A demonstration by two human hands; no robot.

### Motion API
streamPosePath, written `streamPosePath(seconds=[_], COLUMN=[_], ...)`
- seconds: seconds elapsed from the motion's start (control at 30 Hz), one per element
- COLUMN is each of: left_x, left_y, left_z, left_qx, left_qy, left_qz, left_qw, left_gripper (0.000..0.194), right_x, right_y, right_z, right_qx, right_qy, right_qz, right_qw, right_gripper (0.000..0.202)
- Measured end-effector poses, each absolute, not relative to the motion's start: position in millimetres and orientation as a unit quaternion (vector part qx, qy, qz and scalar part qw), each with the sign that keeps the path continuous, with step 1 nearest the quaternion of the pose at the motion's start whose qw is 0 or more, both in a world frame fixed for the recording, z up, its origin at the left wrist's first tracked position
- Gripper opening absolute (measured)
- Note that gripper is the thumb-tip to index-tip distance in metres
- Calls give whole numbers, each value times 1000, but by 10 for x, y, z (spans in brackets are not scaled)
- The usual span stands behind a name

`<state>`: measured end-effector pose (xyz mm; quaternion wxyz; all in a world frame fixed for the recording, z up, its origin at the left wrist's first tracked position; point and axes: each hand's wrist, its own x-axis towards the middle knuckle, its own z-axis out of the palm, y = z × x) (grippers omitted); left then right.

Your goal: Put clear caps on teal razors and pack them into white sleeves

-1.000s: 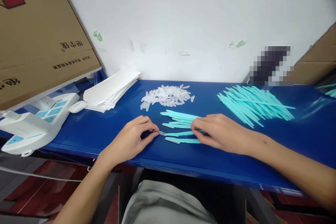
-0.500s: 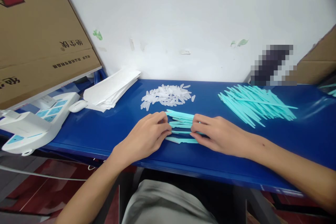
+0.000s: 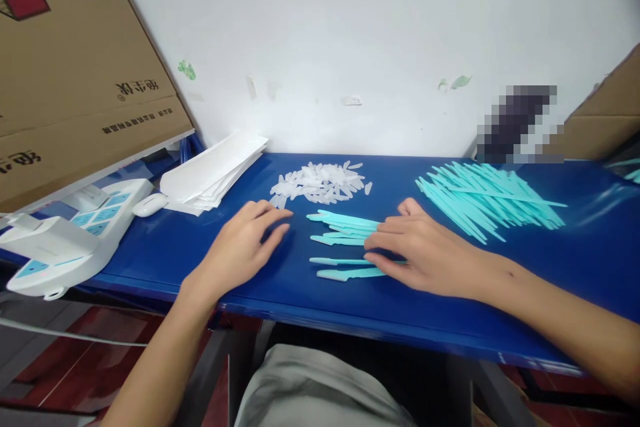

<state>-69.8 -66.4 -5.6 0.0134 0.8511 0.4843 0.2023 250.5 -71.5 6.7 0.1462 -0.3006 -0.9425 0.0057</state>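
Note:
Several teal sticks (image 3: 345, 221) lie side by side on the blue table (image 3: 280, 293), in front of my body. My right hand (image 3: 415, 247) rests over their right ends, fingers bent onto them; how firmly it grips is hidden. To the left of the sticks, my left hand (image 3: 245, 247) has thumb and fingers apart with nothing between them. Just beyond it lies a heap of small whitish translucent pieces (image 3: 320, 181). A larger pile of teal sticks (image 3: 493, 200) is at the right, past my right hand.
White paper sleeves (image 3: 215, 170) are stacked at the back left, beside a white mouse-like object (image 3: 150, 205) and a white power strip (image 3: 107, 223). A large cardboard box (image 3: 85, 73) leans at the left. The white wall (image 3: 320, 33) stands behind the table.
My left hand has let go of the sticks and moved left, its fingers opening. Two near sticks now lie lower, apart from the others. My right hand stays at their right ends.

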Motion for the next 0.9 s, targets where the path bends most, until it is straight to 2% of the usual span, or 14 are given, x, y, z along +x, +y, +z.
streamPosePath(seconds=[0.13,0.33,0.5,0.63,0.73,0.9], left_x=[-854,-797,-788,-783,-784,-801], left_y=[-587,-606,-619,-626,-637,-677], left_z=[-140,-170,-164,-163,-152,-125], left_qx=[839,853,865,868,874,896], left_qy=[513,495,461,446,432,395], left_qz=[180,159,195,216,218,187], left_qw=[7,38,22,35,47,79], left_gripper=[47,47,39,37,36,38], right_x=[2494,2509,2542,2546,2536,2528], right_y=[-716,-671,-568,-553,-592,-670], right_z=[69,47,11,-7,25,97], right_qx=[-336,-370,-329,-336,-353,-377], right_qy=[-922,-704,-616,-626,-684,-860], right_qz=[84,499,604,599,533,193], right_qw=[175,345,384,369,351,284], right_gripper=[25,31,27,29,31,20])
